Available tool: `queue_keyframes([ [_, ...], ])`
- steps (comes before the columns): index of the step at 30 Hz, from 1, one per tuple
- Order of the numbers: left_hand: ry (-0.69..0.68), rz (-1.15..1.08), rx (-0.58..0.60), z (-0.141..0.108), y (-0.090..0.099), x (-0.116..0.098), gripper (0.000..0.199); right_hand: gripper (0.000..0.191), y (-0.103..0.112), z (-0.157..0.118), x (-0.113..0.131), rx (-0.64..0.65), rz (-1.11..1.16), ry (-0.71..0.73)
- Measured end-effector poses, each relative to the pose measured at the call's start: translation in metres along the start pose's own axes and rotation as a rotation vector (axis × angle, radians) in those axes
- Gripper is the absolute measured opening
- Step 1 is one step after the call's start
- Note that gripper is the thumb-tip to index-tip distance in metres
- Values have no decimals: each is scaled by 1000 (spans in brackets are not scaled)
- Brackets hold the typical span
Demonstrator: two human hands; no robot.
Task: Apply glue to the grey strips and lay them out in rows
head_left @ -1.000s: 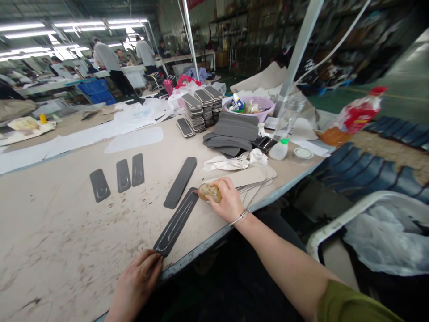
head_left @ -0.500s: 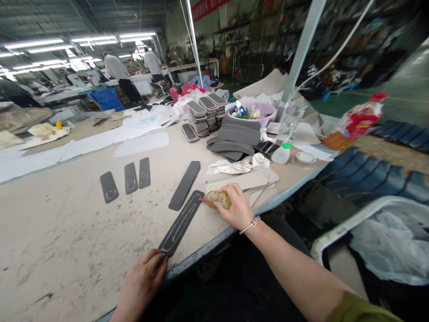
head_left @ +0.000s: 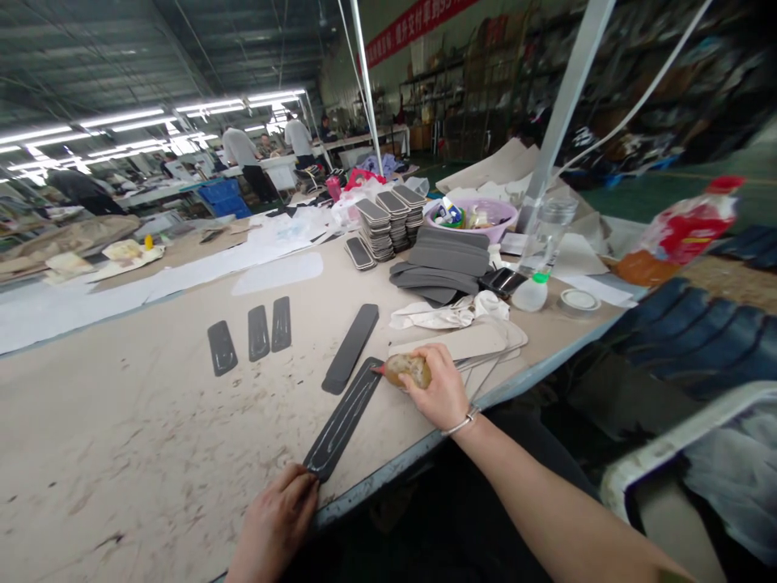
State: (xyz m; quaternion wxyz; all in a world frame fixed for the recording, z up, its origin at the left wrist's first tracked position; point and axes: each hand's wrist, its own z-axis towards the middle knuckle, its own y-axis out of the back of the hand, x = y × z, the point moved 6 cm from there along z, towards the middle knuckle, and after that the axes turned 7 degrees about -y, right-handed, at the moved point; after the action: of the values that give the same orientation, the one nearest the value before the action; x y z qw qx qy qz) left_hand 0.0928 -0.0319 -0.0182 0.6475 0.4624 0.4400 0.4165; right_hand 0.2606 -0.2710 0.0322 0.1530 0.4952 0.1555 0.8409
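Observation:
My right hand [head_left: 442,387] is wrapped round a yellowish squeeze bottle [head_left: 408,371], whose red tip touches the far end of a long dark grey strip [head_left: 345,417]. Wet, clear lines run along that strip. Its near end is pinched at the table edge by my left hand [head_left: 282,514]. Just beyond it lies another grey strip [head_left: 350,348] without visible lines. Further left are three shorter grey pieces [head_left: 258,333] with glossy lines on them.
Behind are piled dark strips [head_left: 449,259], stacked light-edged pieces [head_left: 392,220] and a purple basket [head_left: 507,231]. A small bottle [head_left: 530,293], tape roll [head_left: 579,302] and red-labelled bottle [head_left: 683,235] stand right. Pale pieces [head_left: 479,340] lie beside my right hand. People are in the background.
The camera view has shifted, so the table and everything on it sit further right and slightly lower. Both hands keep their holds, and the bottle tip remains at the strip's far end.

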Motion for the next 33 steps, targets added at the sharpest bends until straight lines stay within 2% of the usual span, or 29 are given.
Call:
queue_keyframes([
  [4, -1, 13, 7, -1, -3, 3, 18, 32, -10, -6, 5, 159, 100, -15],
  [6, 1, 16, 5, -2, -5, 4, 18, 33, -11, -9, 4, 213, 186, -71],
  [10, 21, -9, 10, -1, -2, 0, 19, 36, -4, -8, -6, 186, 286, -204],
  [13, 48, -48, 35, 0, 2, -3, 23, 36, -5, -12, -1, 239, 267, -147],
  [18, 92, -74, 62, 1, 4, -4, 26, 30, -20, -32, 25, 423, 241, 20],
  [24, 73, -112, 38, 1, 6, -5, 26, 32, -37, -46, 42, 489, 246, 95],
  [27, 77, -127, 41, 3, 5, -3, 25, 31, -39, -43, 42, 476, 214, 104],
  [29, 99, -109, 44, 3, 3, -3, 24, 29, -30, -36, 35, 397, 184, 77],
  [31, 121, -103, 48, 2, 4, -5, 23, 28, -17, -27, 22, 286, 184, -26],
  [33, 146, -150, 38, 0, 8, -5, 21, 34, -7, -20, 2, 204, 250, -213],
])
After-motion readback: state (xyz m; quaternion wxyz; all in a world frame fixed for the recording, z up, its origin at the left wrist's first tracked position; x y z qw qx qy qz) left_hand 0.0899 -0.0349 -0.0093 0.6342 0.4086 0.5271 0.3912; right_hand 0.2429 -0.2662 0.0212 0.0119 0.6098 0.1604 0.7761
